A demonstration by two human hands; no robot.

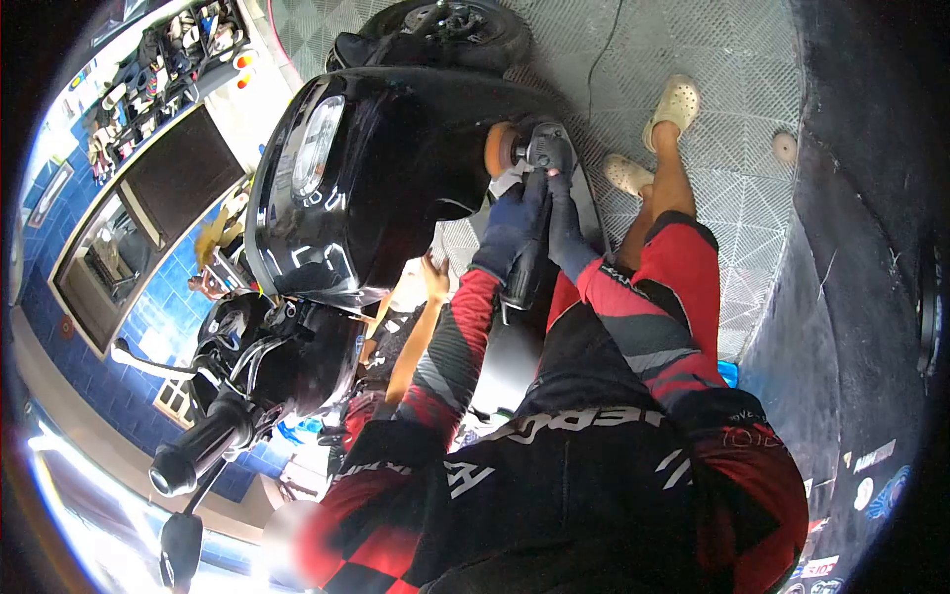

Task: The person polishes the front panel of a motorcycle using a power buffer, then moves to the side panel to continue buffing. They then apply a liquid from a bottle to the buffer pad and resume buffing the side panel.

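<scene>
A grey patterned floor [732,218] spreads over the far right. Left of it is a glossy black scooter [406,148], a dark wheel [470,28] showing at its far side. Another person's bare forearm [408,342] reaches up beside the left sleeve. In the middle, just right of the scooter, is a power polisher [547,150]. Left hand [507,226] and right hand [562,213] are both in dark gloves, each grip clamped on the polisher. Smallest is its round orange pad [495,148], set against the scooter's right side.
</scene>
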